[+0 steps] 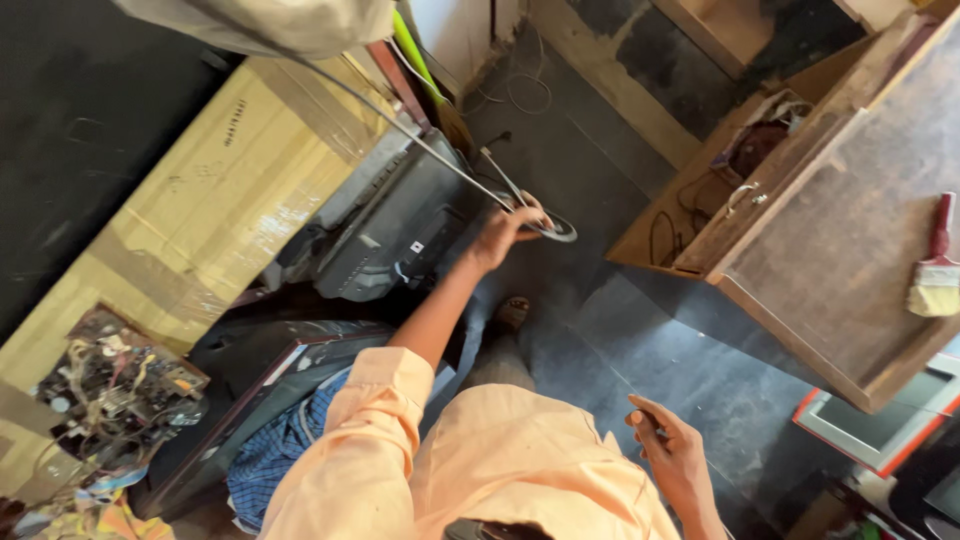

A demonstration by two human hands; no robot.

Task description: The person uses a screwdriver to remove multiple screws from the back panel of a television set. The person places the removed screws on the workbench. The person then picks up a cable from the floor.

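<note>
A: What does the head view show of the room?

B: A dark grey tiled floor (600,330) seen from above, with a wooden worktop (850,260) on the right and a long cardboard box (220,210) wrapped in clear tape on the left. A drawer (700,200) under the worktop stands open, with cables and odds and ends inside.

A: And the hands?

B: The left hand (505,232) reaches forward, arm out of a peach sleeve, and its fingers (535,215) close round a grey cable (420,140) that runs taut up to the top left. Just beyond the hand the cable ends in a small coil (558,230), low over the floor. The right hand (668,450) hangs low by the person's side, fingers loosely curled; I cannot tell whether it holds anything.

A: What lies around?

B: A dark monitor casing (390,225) leans just left of the reaching arm, close to the cable. A paintbrush (935,270) with a red handle lies on the worktop, well apart from both hands. A tray of circuit boards (115,385) and tangled wires sits at the lower left, and a sandalled foot (510,312) shows beneath the arm.
</note>
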